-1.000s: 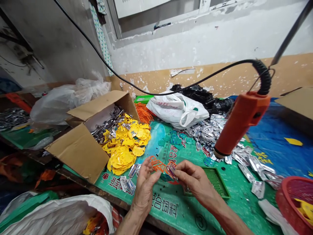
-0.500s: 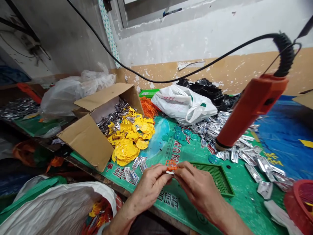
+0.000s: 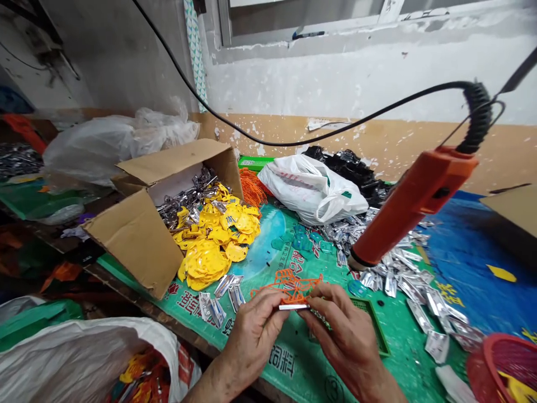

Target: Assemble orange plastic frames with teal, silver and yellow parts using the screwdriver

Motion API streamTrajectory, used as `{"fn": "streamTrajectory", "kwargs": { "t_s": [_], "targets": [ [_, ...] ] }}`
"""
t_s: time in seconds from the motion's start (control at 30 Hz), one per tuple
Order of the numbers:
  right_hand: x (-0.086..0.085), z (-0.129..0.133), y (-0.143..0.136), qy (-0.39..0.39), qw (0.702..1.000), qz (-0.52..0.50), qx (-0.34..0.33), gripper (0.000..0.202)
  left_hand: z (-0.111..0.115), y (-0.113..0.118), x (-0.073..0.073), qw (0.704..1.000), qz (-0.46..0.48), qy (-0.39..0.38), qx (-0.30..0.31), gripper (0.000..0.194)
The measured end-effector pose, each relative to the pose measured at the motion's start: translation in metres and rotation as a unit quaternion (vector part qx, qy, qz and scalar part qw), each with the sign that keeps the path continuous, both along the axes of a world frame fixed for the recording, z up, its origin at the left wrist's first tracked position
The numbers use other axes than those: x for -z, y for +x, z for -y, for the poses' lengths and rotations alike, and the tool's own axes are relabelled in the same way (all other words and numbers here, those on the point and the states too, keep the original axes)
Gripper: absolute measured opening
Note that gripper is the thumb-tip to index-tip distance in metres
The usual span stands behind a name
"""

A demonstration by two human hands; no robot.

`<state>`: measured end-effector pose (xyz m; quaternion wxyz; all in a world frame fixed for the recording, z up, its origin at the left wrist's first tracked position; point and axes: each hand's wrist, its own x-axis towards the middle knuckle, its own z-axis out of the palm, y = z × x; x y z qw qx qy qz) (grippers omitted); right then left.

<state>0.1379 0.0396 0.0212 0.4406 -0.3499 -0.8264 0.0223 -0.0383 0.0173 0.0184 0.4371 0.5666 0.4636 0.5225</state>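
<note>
Between my two hands is an orange plastic lattice frame [image 3: 289,282] with a narrow silvery metal plate [image 3: 293,307] along its near edge. My left hand [image 3: 257,327] pinches the left end of the plate and frame, thumb below. At the other end my right hand [image 3: 348,324] has its fingers closed on the frame and plate. Partly hidden behind the right hand lies a green perforated tray [image 3: 377,330]. A few metal plates [image 3: 212,309] rest on the green table cover, left of my hands.
Yellow plastic pieces [image 3: 205,266] spill from a cardboard box [image 3: 145,240]. A red electric screwdriver [image 3: 415,207] hangs at right above scattered metal plates [image 3: 403,274]. A white bag [image 3: 310,187] sits behind; a red basket [image 3: 482,364] stands at the right, an open sack [image 3: 84,347] at lower left.
The orange frame shows more fully now, spread above my fingers, with the metal plate turned edge-on toward me. The view has shifted slightly, and both hands remain together on the piece.
</note>
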Motion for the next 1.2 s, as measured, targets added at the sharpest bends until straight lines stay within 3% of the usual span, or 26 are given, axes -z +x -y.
{"fn": "streamTrajectory", "kwargs": {
  "t_s": [0.1,0.17,0.27,0.43,0.6,1.03,1.2],
  "targets": [
    [0.001,-0.002,-0.001,0.001,1.0,-0.016,-0.008,0.008,0.0,-0.004,0.005,0.999,-0.014,0.04,0.004,0.019],
    [0.001,-0.003,-0.001,0.013,0.999,-0.03,-0.018,0.008,-0.001,-0.008,0.009,0.99,-0.062,0.127,0.018,0.024],
    [0.0,-0.003,-0.001,0.031,0.998,-0.04,-0.037,0.007,-0.002,-0.013,0.014,0.946,-0.167,0.276,0.022,0.029],
    [0.0,0.0,0.001,0.065,0.996,-0.031,-0.043,0.007,-0.003,-0.018,0.008,0.895,-0.272,0.352,-0.001,0.017],
    [0.0,0.003,0.001,0.09,0.995,-0.022,-0.038,0.006,-0.003,-0.02,0.002,0.876,-0.306,0.373,0.011,0.017],
    [-0.006,0.001,0.0,0.079,0.994,-0.027,-0.072,0.009,0.0,-0.03,0.003,0.894,-0.288,0.338,0.061,0.021],
    [-0.004,0.0,0.001,0.069,0.994,-0.016,-0.081,0.01,0.002,-0.031,0.005,0.905,-0.274,0.322,0.05,0.022]
  ]
}}
